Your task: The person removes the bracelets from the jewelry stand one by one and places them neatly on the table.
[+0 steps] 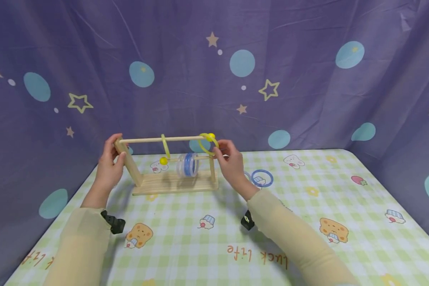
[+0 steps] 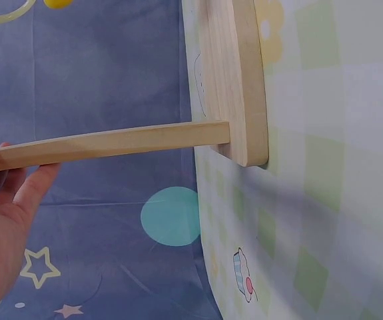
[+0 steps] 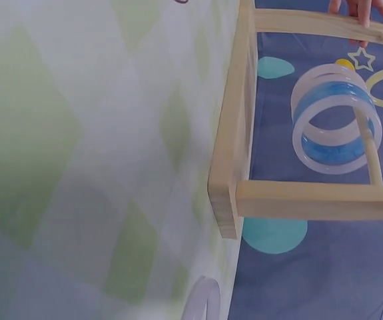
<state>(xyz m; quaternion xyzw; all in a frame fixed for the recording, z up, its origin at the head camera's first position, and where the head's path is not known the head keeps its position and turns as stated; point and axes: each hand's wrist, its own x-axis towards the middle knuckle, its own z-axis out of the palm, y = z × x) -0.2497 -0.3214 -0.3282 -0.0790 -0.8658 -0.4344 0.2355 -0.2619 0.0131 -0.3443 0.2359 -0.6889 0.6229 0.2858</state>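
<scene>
A wooden ring stand (image 1: 175, 184) has two horizontal rods, with yellow balls at rod ends. My left hand (image 1: 109, 169) grips the top of its left post (image 2: 111, 145), thumb on the near side. At the upper rod's right end, my right hand (image 1: 231, 163) pinches a yellow ring (image 1: 201, 145), which encircles the rod's end near a yellow ball (image 1: 211, 137). A second yellow ring (image 1: 166, 147) hangs on the upper rod. Clear and blue rings (image 1: 188, 165) sit together on the lower rod; the right wrist view shows the blue band (image 3: 331, 93) between pale ones.
A blue ring (image 1: 272, 178) lies on the checked tablecloth (image 1: 171, 246) right of the stand, with a pale ring (image 3: 201, 300) partly in view beside it. Behind the table hangs a purple curtain (image 1: 186, 99) with stars and dots.
</scene>
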